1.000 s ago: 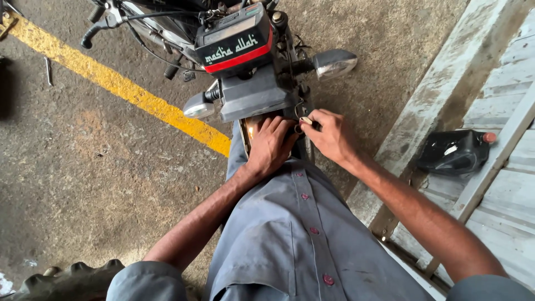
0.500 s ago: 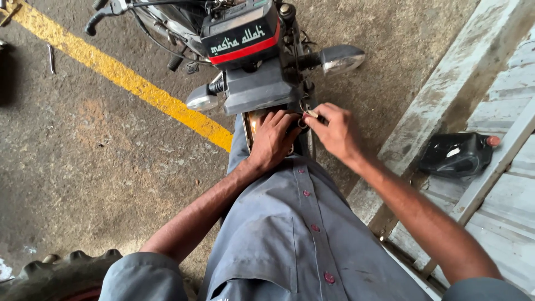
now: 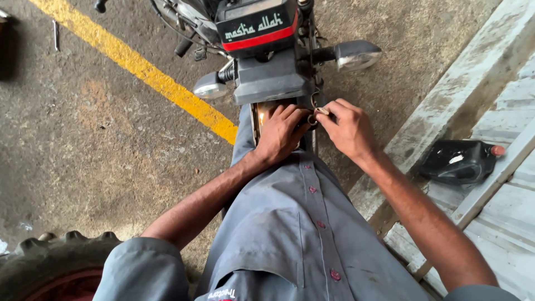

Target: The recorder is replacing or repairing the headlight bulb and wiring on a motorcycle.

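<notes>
Both hands work at the rear of a motorcycle, just below frame centre-top.

The left hand lies flat, fingers together, on the orange-brown panel under the grey tail cowl; the right hand pinches a small metal ring fitting beside it. That fitting looks light, hard and slippery, best gripped by fingertips. Turn signals jut out either side; open concrete lies left, a grey ramp with a black jug crowds the right.
</notes>
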